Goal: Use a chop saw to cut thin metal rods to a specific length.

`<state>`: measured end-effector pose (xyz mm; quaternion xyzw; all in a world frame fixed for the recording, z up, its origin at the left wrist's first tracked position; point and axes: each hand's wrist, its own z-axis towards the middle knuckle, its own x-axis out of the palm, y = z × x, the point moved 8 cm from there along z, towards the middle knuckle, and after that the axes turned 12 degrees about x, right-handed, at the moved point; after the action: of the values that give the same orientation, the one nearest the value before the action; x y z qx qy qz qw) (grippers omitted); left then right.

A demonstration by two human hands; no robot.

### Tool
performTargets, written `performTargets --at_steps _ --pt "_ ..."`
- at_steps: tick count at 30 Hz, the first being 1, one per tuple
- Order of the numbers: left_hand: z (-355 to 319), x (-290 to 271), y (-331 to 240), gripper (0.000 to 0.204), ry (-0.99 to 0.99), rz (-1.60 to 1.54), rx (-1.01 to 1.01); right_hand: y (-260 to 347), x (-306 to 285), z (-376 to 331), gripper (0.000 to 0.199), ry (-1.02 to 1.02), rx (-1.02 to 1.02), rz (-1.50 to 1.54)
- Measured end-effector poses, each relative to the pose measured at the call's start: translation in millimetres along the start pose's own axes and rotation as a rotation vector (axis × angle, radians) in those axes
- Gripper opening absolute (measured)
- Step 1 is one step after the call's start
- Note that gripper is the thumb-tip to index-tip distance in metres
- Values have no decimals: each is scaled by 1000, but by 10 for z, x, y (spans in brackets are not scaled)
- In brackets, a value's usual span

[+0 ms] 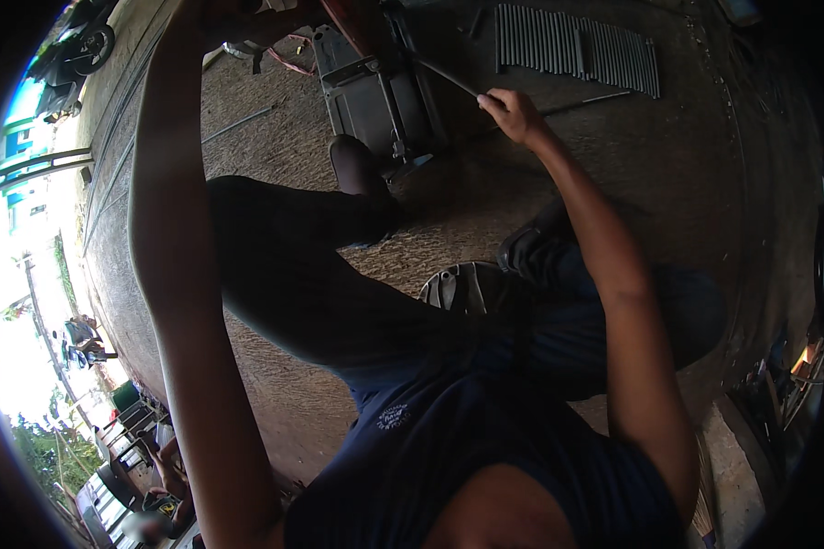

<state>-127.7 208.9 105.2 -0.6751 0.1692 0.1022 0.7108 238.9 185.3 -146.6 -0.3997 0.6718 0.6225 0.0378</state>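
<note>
My right hand (515, 114) is closed round the end of a thin metal rod (450, 78). From there the rod slants up and left to a floor-standing machine with a flat metal base (375, 105), a screw clamp and a red upper part (350, 20), seemingly a cut-off saw. At the top edge, beside that red part, my left hand (252, 26) appears curled round something dark. Shadow and the picture's edge hide most of its fingers. My left foot (357, 169) rests close to the machine's base.
Many short metal rods (577, 50) lie side by side at the far right. A longer rod (586, 102) and another thin rod (238, 123) are on the floor. A round ribbed metal piece (467, 288) sits between my legs. Another person (160, 503) is at lower left.
</note>
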Motion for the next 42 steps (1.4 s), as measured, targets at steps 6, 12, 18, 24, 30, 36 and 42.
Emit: performTargets --at_steps 6,12,18,24,30,36,42 --pt "-68 242 -18 19 -22 -637 -181 67 49 2 40 0 27 -38" --pt "-101 435 -591 29 145 674 317 161 54 -27 40 -13 -23 -11" --pt "-114 327 -482 24 99 649 198 221 -33 -71 34 -173 -155 -41" --pt "-57 161 -242 25 34 222 95 285 -54 -109 30 -261 -242 -102" --pt "-76 342 -449 29 112 401 215 389 -69 -146 25 -258 -298 -102" --pt "-90 456 -607 34 157 512 298 461 -112 -207 19 -301 -384 -85" --pt "-107 493 -662 39 179 564 355 480 -137 -229 17 -354 -414 -116"
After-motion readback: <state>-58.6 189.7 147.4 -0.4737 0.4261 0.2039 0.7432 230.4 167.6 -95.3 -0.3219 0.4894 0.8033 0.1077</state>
